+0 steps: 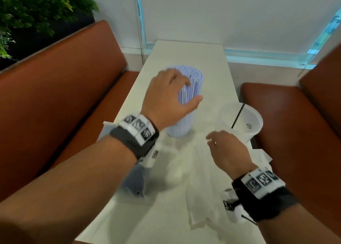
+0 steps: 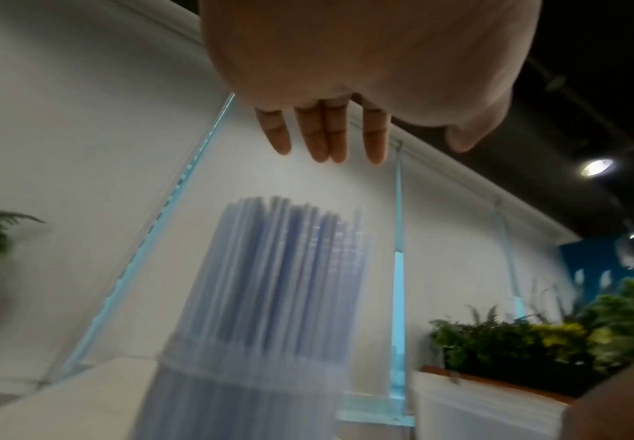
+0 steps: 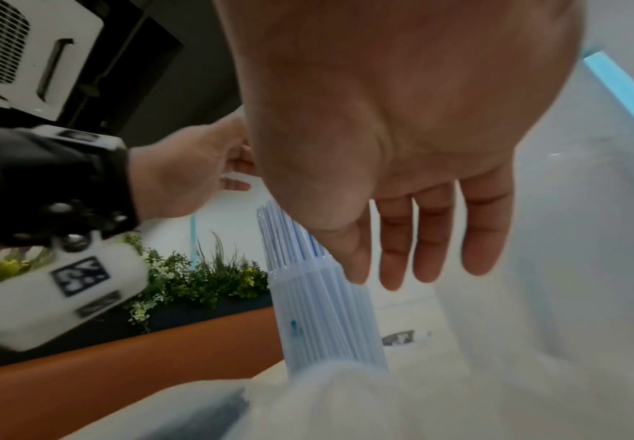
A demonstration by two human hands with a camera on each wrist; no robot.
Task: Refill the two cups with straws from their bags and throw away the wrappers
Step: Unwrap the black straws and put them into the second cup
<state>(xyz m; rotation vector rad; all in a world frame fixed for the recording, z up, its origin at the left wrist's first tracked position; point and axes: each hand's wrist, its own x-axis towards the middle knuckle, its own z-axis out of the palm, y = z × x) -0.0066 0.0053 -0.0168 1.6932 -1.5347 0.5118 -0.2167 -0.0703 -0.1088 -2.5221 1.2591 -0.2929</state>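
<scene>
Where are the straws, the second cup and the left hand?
straws [image 2: 289,268], left wrist view, mid bundle.
second cup [image 1: 252,122], head view, inner wall.
left hand [image 1: 166,98], head view, back of hand.

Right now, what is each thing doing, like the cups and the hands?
Left cup: upright, packed with blue straws.
Right cup: holds one black straw.
Wrapper: lying flat on table.
Left hand: open, over the straws.
Right hand: open, holding nothing.
</scene>
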